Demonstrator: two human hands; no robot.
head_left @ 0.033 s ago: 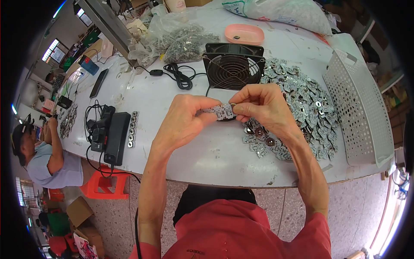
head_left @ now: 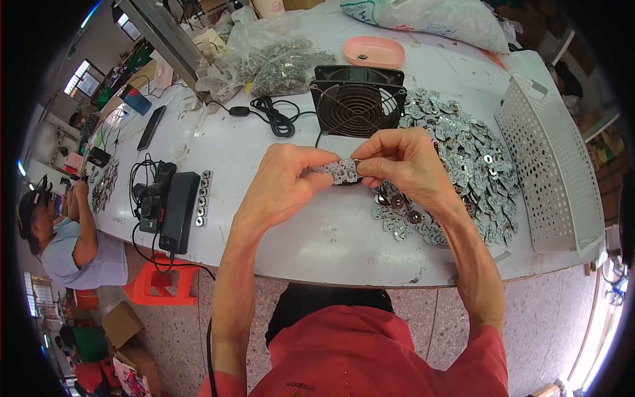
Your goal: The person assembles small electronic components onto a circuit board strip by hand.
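Observation:
A short strip of small grey circuit boards [head_left: 344,172] is stretched between my two hands over the table, in front of the fan. My left hand [head_left: 284,178] pinches its left end between thumb and fingers. At the right end, my right hand [head_left: 407,165] has thumb and fingertips closed on the strip's edge; whether a small part is also between them is hidden. A large heap of similar grey boards [head_left: 469,165], some with round metal pieces, spreads beside my right hand.
A black fan [head_left: 357,106] stands beyond my hands, its cable [head_left: 281,122] coiled leftward. A white perforated basket [head_left: 552,172] borders the heap. At left lie a black power strip [head_left: 180,212] and a row of small round parts [head_left: 203,198]. Farther back are a pink dish [head_left: 374,53] and part-filled bags [head_left: 284,69].

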